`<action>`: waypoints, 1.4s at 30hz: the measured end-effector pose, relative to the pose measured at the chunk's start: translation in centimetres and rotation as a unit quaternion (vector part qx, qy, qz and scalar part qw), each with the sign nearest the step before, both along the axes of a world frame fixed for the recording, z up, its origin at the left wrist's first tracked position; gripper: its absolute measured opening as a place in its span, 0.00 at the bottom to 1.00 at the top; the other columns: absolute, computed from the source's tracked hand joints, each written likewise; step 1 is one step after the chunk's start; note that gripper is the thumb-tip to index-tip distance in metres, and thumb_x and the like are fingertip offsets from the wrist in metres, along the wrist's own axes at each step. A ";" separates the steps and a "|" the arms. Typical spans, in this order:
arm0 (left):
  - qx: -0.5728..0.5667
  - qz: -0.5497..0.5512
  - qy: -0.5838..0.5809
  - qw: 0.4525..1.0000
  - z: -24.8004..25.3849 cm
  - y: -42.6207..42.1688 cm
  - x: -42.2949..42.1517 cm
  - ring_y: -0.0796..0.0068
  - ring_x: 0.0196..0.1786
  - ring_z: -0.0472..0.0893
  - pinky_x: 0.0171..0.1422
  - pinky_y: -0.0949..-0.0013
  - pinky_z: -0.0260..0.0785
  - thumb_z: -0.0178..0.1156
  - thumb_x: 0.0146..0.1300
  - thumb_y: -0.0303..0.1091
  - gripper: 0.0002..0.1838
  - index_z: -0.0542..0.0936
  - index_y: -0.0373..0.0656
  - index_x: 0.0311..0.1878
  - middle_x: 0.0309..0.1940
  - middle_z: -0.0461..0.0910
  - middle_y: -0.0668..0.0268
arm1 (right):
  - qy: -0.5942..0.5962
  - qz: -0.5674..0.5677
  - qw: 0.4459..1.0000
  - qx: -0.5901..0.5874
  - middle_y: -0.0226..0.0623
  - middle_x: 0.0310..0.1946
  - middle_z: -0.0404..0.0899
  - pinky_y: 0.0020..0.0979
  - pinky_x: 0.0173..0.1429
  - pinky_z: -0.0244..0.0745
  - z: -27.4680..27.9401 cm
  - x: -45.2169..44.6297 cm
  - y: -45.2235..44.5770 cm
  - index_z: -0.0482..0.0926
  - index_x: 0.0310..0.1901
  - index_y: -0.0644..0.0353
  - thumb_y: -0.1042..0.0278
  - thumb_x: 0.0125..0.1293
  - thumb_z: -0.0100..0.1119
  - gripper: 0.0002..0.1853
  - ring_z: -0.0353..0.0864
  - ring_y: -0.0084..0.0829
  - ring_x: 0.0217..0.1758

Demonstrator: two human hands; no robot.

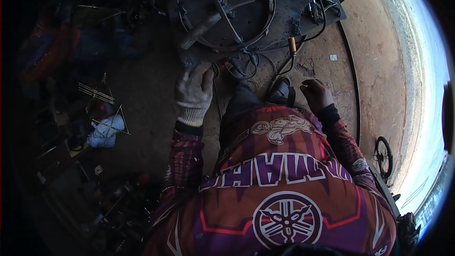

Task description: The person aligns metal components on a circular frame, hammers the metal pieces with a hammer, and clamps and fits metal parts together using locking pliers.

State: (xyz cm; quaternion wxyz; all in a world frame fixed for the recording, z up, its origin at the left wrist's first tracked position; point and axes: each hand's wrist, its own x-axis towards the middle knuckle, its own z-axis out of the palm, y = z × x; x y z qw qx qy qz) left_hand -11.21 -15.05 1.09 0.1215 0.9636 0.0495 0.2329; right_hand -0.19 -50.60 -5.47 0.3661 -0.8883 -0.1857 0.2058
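My left hand [194, 91], in a pale knitted work glove, is beside the near left corner of a dark metal table [294, 0]. Its thumb stands apart from the fingers, and nothing shows in it. My right hand [316, 94] is bare and hangs on the right, below the table edge, loosely bent and holding nothing visible. On the table lies a round metal ring [273, 12] with a crossing bar [220, 0]. A hammer-like tool [204, 29] with a long grey handle lies across it. A brown cylindrical handle [292, 46] on a black cable sticks out at the near edge.
Cables [246, 72] hang below the table near my feet. A long dark strip [351, 61] runs along the ground at right, with a bicycle wheel [383, 156] farther back. At left are a white bundle [106, 132], thin rods [96, 93] and dim clutter.
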 end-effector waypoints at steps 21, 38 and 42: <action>0.092 0.058 0.187 0.976 1.5 -3.9 6.2 0.53 0.52 0.78 0.56 0.49 0.70 0.60 0.63 0.42 0.16 0.80 0.51 0.53 0.53 0.79 0.60 | 0.003 0.114 0.991 0.068 0.45 0.31 0.82 0.40 0.38 0.78 -0.1 0.5 2.3 0.82 0.41 0.62 0.63 0.62 0.65 0.12 0.84 0.45 0.33; 0.201 0.028 0.230 0.952 0.8 -3.5 6.3 0.64 0.51 0.78 0.51 0.52 0.70 0.57 0.66 0.43 0.17 0.77 0.56 0.57 0.53 0.80 0.72 | 0.034 0.083 0.995 0.047 0.45 0.34 0.83 0.42 0.45 0.78 0.8 3.4 2.6 0.82 0.41 0.61 0.61 0.64 0.63 0.12 0.84 0.48 0.39; 0.198 0.026 0.305 0.931 2.1 -3.7 7.5 0.61 0.49 0.79 0.50 0.52 0.70 0.57 0.66 0.42 0.14 0.79 0.54 0.54 0.49 0.82 0.70 | 0.021 0.105 0.992 0.061 0.45 0.34 0.83 0.42 0.44 0.78 0.0 4.0 2.9 0.82 0.40 0.61 0.61 0.64 0.62 0.12 0.84 0.47 0.39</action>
